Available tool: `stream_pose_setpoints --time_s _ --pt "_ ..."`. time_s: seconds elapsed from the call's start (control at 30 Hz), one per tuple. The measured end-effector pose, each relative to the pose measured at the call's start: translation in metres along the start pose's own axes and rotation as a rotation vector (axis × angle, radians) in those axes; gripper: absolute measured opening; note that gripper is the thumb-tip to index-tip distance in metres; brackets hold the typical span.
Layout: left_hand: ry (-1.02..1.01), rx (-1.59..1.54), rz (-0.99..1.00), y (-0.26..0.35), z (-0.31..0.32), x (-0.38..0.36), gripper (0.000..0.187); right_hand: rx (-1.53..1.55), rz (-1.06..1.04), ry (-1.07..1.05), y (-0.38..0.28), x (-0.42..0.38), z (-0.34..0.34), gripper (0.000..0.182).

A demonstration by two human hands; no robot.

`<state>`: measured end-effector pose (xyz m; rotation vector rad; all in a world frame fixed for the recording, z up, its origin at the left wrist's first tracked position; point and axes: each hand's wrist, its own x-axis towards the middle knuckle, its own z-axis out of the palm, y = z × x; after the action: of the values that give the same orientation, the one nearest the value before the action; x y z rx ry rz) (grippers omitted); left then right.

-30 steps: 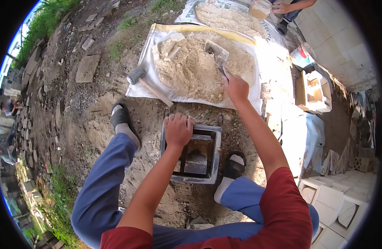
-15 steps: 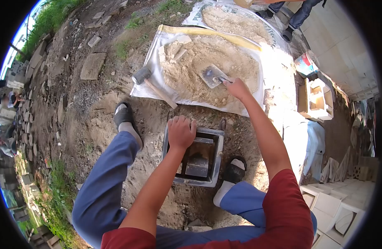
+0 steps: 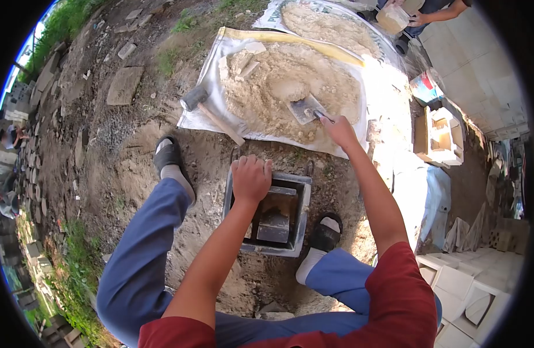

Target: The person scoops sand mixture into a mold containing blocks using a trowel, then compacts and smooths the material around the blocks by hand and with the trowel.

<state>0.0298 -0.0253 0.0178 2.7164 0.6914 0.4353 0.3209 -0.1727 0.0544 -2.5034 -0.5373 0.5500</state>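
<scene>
My right hand (image 3: 339, 132) is closed on the handle of a trowel (image 3: 304, 110), whose flat blade rests in the sandy mix (image 3: 267, 87) on a white sack (image 3: 206, 116). Over the far left rim of a metal box mold (image 3: 306, 203) lies my left hand (image 3: 251, 178), its fingers curled on that edge. Dark inner blocks (image 3: 274, 226) show inside the mold. A mallet (image 3: 192, 98) with a wooden handle lies across the sack's near left edge.
A second sack with mix (image 3: 330, 29) lies farther off. At the upper right, another person's hands (image 3: 417, 20) hold a block. A bucket (image 3: 426, 87) and a hollow block (image 3: 443, 139) stand at right. A flat stone (image 3: 125, 86) lies at left.
My right hand and the trowel have moved slightly toward me and to the right through the mix. The other person's hands and block have come further into view. My left hand stays on the mold.
</scene>
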Motion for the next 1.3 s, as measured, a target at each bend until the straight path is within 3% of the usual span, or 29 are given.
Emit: stream_pose_setpoints --time_s 0.37,0.53,0.6,0.7,0.93,1.03,1.3 --pt "0.022 -0.017 0.021 0.0 0.002 0.0 0.037 0.02 -0.022 0.07 -0.05 0.052 0.046 0.039" --pt "0.02 -0.008 0.011 0.0 0.001 0.001 0.037 0.12 -0.039 0.076 -0.029 0.045 0.05 0.041" --pt "0.017 -0.01 0.011 0.0 0.003 0.0 0.037 0.143 -0.086 0.174 -0.017 0.039 0.05 0.043" --pt "0.047 -0.018 0.015 -0.001 0.005 0.0 0.038 0.066 -0.042 0.203 -0.017 0.023 0.02 0.043" --pt "0.041 -0.032 0.017 0.0 0.002 0.001 0.037 -0.14 0.012 -0.12 -0.004 0.0 -0.043 0.04" --pt "0.014 -0.024 0.015 0.001 0.0 0.0 0.037 -0.024 -0.111 0.042 0.014 0.007 -0.009 0.041" --pt "0.031 -0.018 0.018 -0.001 0.003 0.001 0.04 0.021 -0.018 0.012 0.016 -0.009 0.001 0.042"
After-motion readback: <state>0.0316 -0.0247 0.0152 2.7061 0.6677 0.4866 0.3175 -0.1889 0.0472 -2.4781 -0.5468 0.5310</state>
